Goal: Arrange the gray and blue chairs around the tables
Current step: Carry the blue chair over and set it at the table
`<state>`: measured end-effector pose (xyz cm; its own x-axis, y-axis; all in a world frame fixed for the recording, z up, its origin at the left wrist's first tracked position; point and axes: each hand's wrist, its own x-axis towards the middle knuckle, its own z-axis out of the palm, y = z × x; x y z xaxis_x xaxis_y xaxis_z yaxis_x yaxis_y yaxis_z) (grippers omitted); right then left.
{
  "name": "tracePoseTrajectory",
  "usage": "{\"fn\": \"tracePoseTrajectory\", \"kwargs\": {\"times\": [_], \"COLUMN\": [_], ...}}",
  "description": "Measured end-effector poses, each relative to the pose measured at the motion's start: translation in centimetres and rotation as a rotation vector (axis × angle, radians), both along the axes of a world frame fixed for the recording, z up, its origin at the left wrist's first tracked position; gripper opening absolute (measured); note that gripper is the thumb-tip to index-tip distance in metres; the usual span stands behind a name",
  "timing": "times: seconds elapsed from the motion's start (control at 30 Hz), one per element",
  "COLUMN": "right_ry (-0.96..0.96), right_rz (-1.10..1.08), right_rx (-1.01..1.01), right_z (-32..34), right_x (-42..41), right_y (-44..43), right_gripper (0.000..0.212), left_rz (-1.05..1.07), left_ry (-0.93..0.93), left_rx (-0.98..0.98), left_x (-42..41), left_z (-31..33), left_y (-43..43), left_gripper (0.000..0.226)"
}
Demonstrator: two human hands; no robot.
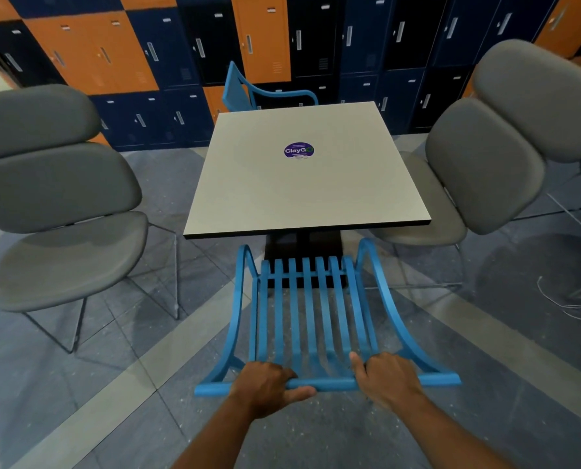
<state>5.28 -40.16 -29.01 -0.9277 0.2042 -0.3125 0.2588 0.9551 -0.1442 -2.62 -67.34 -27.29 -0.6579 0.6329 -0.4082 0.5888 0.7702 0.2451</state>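
White table (299,198): one. Gray chairs: two, left gray chair (62,184) and right gray chair (485,164) flanking it. Blue chairs: two; far blue chair (245,88) opposite; near blue chair (311,309) straight ahead, slats running toward the table's near edge. Left hand (265,384) and right hand (384,377) both grip its top rail (326,384).

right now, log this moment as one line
near blue chair: facing table, not tucked | left hand: grips its top rail | right hand: grips its top rail
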Motion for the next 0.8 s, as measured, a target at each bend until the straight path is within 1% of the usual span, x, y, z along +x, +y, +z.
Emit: {"fn": "tracePoseTrajectory", "kwargs": {"times": [0.27,0.4,0.63,0.8], "right_ry": [0.030,0.030,0.015,-0.010], "right_rz": [0.007,0.029,0.082,0.079], "right_rx": [-0.024,0.001,0.006,-0.038], "right_z": [-0.9,-0.5,-0.1,0.1], "right_x": [-0.2,-0.2,-0.2,-0.2], "right_y": [-0.4,-0.3,0.0,-0.4], "right_gripper": [0.098,0.102,0.099,0.094], "left_rz": [-0.002,-0.008,0.036,0.160], "left_ry": [0.057,0.088,0.069,0.042], "left_rx": [-0.023,-0.057,-0.063,-0.054], "left_x": [-0.2,0.0,-0.1,0.5], "left_z": [-0.3,-0.6,-1.0,-0.6], "left_y": [-0.6,-0.4,-0.4,-0.6], "left_gripper": [0.092,0.095,0.094,0.103]}}
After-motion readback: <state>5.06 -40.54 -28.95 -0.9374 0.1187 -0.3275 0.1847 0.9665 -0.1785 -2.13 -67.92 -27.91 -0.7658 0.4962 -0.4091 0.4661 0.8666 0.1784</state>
